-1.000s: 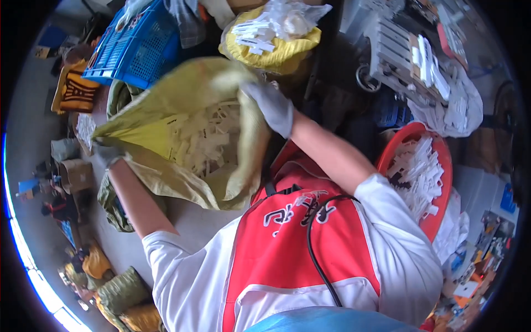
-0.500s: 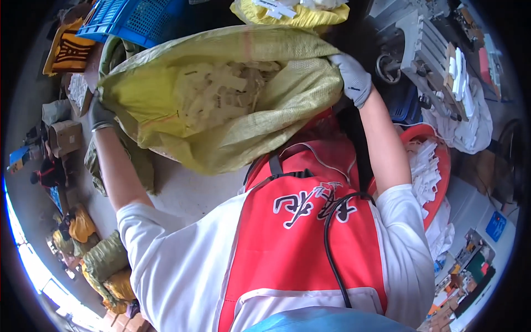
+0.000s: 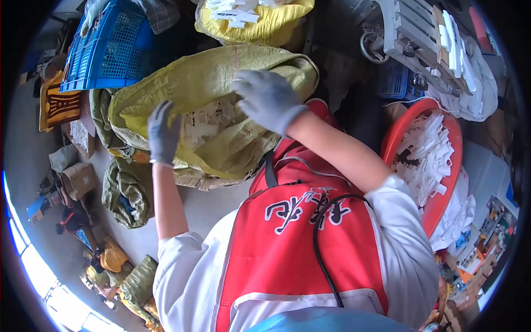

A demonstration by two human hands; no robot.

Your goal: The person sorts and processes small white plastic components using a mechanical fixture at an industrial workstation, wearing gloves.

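Both left hand (image 3: 164,134) and right hand (image 3: 267,100) hover, fingers (image 3: 243,84) parted, over the sack (image 3: 240,149) of white pieces (image 3: 203,126).

The right hand (image 3: 268,99) and left hand (image 3: 164,134) are gloved in grey. The sack (image 3: 188,72) is yellow-green, its strips (image 3: 204,127) white; the apron (image 3: 301,246) red with black, white-edged lettering (image 3: 284,223); the right tub (image 3: 444,207) red; the far-left basket (image 3: 119,61) blue.

A blue mesh crate (image 3: 119,55) was located at the far left, a cardboard box (image 3: 79,180) at the left, a bulging green sack (image 3: 138,280) at the near left, and a grey slatted frame (image 3: 412,25) at the far right.
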